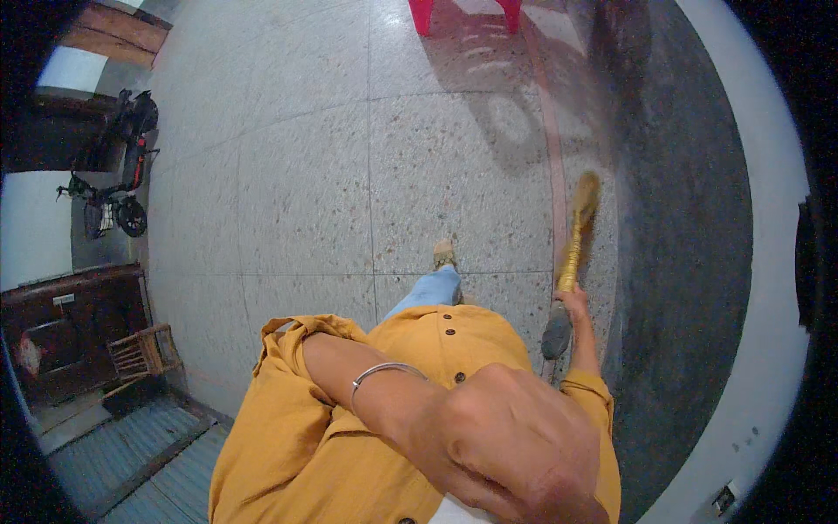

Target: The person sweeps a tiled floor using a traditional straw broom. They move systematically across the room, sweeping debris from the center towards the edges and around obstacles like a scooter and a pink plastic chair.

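My right hand (574, 306) is closed around a short straw hand broom (573, 253) on the right side. Its bound yellow shaft runs forward from my fingers to a brown, slightly blurred brush end over the floor by the dark wall band. A dark grey rounded piece (556, 332) sits in line behind the grip; whether it is the broom's handle end I cannot tell. My left hand (524, 437) is bent across my chest, close to the camera, a silver bracelet on its wrist. Its fingers curl under, and whatever they hold is hidden. Something white (461, 512) shows below it.
Speckled grey floor tiles (305, 192) stretch ahead. Red plastic legs (467, 13) stand at the far edge, casting a shadow. A dark scooter (122, 166) and a wooden door (74, 327) are at left, a bamboo chair (144, 349) beside them. The wall (681, 218) runs along my right.
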A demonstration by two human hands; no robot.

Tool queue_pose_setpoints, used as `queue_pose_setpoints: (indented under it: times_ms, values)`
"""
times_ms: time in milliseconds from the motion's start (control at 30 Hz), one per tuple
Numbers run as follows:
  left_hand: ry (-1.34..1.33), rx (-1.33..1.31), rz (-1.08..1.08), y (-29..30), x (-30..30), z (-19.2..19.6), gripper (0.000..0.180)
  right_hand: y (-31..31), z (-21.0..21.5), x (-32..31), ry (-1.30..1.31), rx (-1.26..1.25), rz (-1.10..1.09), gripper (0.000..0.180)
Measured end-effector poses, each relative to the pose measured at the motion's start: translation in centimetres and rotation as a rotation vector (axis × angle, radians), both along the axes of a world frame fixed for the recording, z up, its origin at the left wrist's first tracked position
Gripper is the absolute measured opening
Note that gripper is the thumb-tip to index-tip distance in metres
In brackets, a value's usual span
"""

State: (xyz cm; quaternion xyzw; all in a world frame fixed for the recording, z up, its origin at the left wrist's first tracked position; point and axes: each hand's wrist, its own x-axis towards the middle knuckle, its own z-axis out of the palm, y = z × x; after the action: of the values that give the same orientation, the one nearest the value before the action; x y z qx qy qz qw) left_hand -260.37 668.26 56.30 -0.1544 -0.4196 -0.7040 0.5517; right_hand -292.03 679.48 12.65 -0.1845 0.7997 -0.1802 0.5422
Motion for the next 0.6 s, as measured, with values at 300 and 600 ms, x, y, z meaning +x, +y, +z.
queue_pose_setpoints:
  times_ms: [300,600]
  values:
    - [-0.154,0.088,-0.196,-6.1,-0.2,-0.6,0.034,-5.1,6.1,2.4,-0.119,-0.191,0.010,0.087]
    - [-0.321,-0.272,-0.306,-13.9,-1.4,-1.3,0.024,-11.8,2.5,-7.1,0.179,-0.196,0.029,0.089]
